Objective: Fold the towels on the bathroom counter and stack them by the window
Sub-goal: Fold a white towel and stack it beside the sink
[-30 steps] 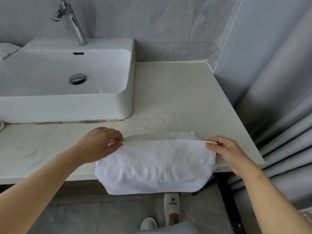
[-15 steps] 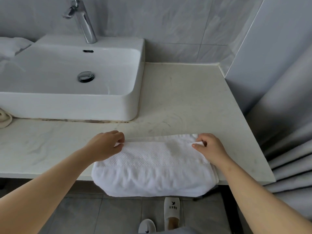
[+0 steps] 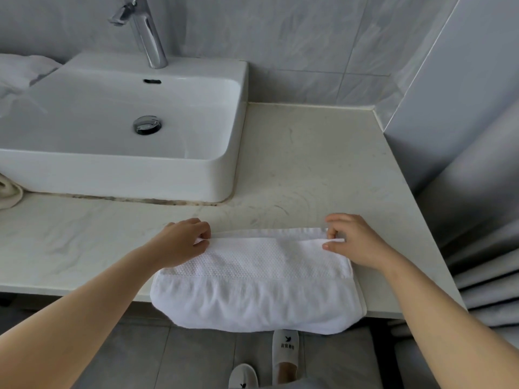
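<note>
Pinching the far corners of the top layer, both hands are on the white towel (image 3: 252, 282). The left hand (image 3: 182, 242) has thumb and fingers curled onto the far-left corner. The right hand (image 3: 356, 245) pinches the far-right corner the same way, with its other fingers bent above it. The towel sits at the near edge of the counter (image 3: 309, 164), right of the sink (image 3: 224, 178), and its near part hangs over the edge toward the floor. It is doubled: the top layer's far edge lies just short of the lower layer's far edge, and a thin strip of the lower layer shows beyond it. My read is that one fold is being squared up, with the edges nearly aligned and not yet pressed flat. The shape is a long wide band, so I'd expect at least one more fold across before this towel counts as done. No stack shows on the far-right stretch of counter beside the curtain (image 3: 483, 262). The window itself is not in view and is presumably behind that curtain. Left to do: a rumpled white cloth (image 3: 22, 71) lies far left behind the sink. A pale roll (image 3: 8, 192) pokes in at the left edge, cut off by the frame, and I can't tell if it's a towel. Estimate: early, with the first towel mid-fold and stacking not started.
</note>
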`<state>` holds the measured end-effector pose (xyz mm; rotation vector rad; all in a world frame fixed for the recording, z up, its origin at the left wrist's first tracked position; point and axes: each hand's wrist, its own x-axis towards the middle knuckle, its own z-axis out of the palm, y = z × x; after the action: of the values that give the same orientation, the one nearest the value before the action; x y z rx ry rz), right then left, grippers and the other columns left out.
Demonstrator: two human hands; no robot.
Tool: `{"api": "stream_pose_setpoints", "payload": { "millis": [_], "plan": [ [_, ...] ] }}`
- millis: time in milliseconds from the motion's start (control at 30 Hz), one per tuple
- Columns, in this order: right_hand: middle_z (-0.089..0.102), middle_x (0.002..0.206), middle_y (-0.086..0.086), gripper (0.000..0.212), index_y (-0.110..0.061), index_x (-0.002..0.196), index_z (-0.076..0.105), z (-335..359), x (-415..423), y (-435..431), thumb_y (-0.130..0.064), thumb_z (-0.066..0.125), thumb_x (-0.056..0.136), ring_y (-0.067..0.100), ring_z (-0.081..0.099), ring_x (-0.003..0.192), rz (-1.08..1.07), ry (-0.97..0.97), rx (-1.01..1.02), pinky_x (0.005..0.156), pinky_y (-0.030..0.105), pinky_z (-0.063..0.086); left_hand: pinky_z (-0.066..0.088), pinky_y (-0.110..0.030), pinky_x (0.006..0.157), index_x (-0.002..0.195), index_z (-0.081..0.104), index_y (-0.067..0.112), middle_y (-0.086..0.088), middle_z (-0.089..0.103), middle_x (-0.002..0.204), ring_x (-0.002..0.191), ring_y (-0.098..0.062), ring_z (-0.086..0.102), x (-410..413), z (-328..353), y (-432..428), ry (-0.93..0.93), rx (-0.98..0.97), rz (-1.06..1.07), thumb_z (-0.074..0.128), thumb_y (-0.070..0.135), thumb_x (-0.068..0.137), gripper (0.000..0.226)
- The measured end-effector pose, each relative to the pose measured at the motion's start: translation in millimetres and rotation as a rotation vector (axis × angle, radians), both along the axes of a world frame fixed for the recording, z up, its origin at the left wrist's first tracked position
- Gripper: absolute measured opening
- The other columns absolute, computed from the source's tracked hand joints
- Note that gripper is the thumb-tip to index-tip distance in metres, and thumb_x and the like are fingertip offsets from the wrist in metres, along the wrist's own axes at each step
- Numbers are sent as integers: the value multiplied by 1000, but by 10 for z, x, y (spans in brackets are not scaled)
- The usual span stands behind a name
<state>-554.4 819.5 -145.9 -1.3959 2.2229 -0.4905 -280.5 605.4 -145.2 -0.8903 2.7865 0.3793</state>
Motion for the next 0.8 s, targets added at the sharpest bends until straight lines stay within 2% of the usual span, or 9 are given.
{"api": "stream_pose_setpoints", "payload": {
  "millis": [67, 167, 333, 400, 500, 600, 667, 733, 800],
  "plan": [
    [60, 118, 6, 32, -25, 61, 48, -120, -29, -57, -17, 75, 76, 28, 47, 124, 32, -10, 6, 97, 33, 40, 31, -21, 73, 104, 56, 17, 9, 50, 102, 84, -13, 52, -2, 0, 6, 14, 20, 21, 47, 25, 95, 15],
    [62, 104, 3, 29, -22, 64, 48, -180, -63, -148, -18, 75, 77, 24, 52, 117, 53, 47, 11, 95, 28, 32, 33, -21, 72, 105, 57, 17, 5, 52, 107, 86, -16, 54, 11, -5, 12, 27, 48, 60, 48, 24, 94, 15],
    [46, 78, -10, 33, -30, 62, 50, -180, -66, -125, -17, 76, 77, 20, 47, 86, -32, -63, -37, 72, 22, 30, 30, -22, 75, 105, 55, 18, 6, 50, 102, 84, -15, 50, 22, 8, 30, 23, 63, 82, 47, 25, 95, 15],
    [45, 83, -10, 32, -32, 63, 52, -198, -44, -82, -18, 77, 76, 20, 46, 88, -64, -66, -59, 76, 20, 29, 29, -23, 76, 100, 52, 22, 6, 51, 100, 84, -14, 48, 39, 21, 27, 8, 61, 71, 46, 26, 95, 9],
    [44, 111, -12, 30, -33, 64, 52, -153, -8, -82, -21, 76, 77, 16, 38, 108, -17, -47, 14, 87, 17, 26, 27, -22, 80, 97, 49, 25, 9, 50, 97, 84, -12, 48, 85, 24, 24, -1, 47, 50, 45, 27, 95, 5],
    [47, 124, -14, 20, -25, 73, 52, -91, 46, -125, -28, 70, 82, 16, 34, 119, 83, 78, 113, 97, 28, 31, 27, -22, 82, 103, 53, 21, 10, 50, 96, 83, -11, 49, 108, 4, 35, 5, 21, 45, 44, 28, 96, 13],
    [54, 108, -13, 22, -26, 73, 48, -61, 89, -151, -30, 67, 83, 16, 40, 114, 109, 139, 129, 92, 30, 36, 27, -22, 85, 105, 53, 21, 11, 50, 97, 82, -11, 49, 116, -10, 50, 14, 10, 48, 44, 28, 96, 14],
    [50, 87, -16, 30, -32, 67, 42, -57, 120, -149, -30, 68, 82, 15, 44, 104, 115, 136, 127, 87, 29, 38, 27, -22, 90, 106, 53, 21, 12, 48, 96, 81, -11, 49, 126, -26, 62, 32, 0, 56, 44, 29, 96, 16],
    [47, 81, -16, 32, -34, 66, 43, -67, 138, -119, -26, 71, 80, 14, 45, 97, 85, 67, 89, 84, 26, 38, 26, -22, 92, 106, 54, 21, 12, 47, 96, 79, -11, 48, 140, -35, 79, 55, -8, 66, 44, 29, 95, 17]
  ]
}}
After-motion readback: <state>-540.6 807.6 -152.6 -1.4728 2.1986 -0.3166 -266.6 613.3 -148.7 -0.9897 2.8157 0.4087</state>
